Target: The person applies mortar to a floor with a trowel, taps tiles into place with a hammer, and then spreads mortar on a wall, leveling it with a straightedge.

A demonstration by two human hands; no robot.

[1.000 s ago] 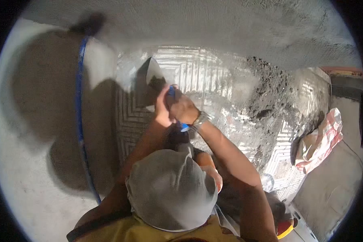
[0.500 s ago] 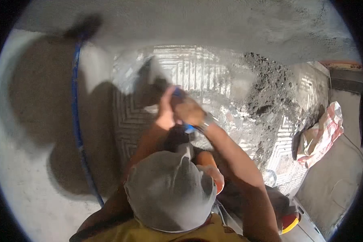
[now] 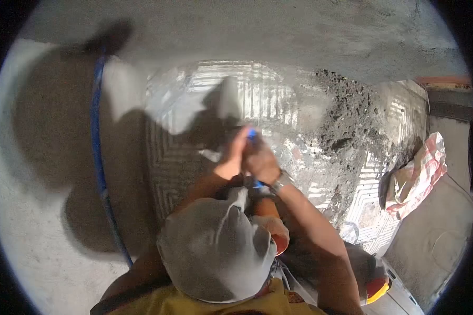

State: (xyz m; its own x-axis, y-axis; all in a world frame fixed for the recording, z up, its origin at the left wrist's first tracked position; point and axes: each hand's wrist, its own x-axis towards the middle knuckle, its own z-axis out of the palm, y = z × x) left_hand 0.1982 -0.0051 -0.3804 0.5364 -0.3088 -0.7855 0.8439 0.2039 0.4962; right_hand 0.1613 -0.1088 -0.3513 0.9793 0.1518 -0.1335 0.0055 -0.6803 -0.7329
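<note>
Both my hands close together round a tool with blue parts [image 3: 252,134] showing between and below them; motion smears its shape. A pale, broad, blade-like piece [image 3: 228,100] shows beyond the hands, low over the ribbed floor. My left hand [image 3: 234,157] wraps the tool from the left, fingers pointing forward. Pressed against it from the other side is my right hand [image 3: 264,164], also closed, with a metal watch [image 3: 283,181] on its wrist. Below the hands, a grey cap [image 3: 215,247] hides part of the view.
Dark crumbly rubble [image 3: 347,121] covers the floor on the right. A crumpled white and red sack [image 3: 415,176] lies farther right. The blue hose [image 3: 96,121] runs down the left side. A grey wall [image 3: 236,31] spans the far side, and shadows fall across the left.
Both hands and the tool have shifted right and a little back toward my body. The pale blade-like piece has swung to the right. The cap has moved slightly left.
</note>
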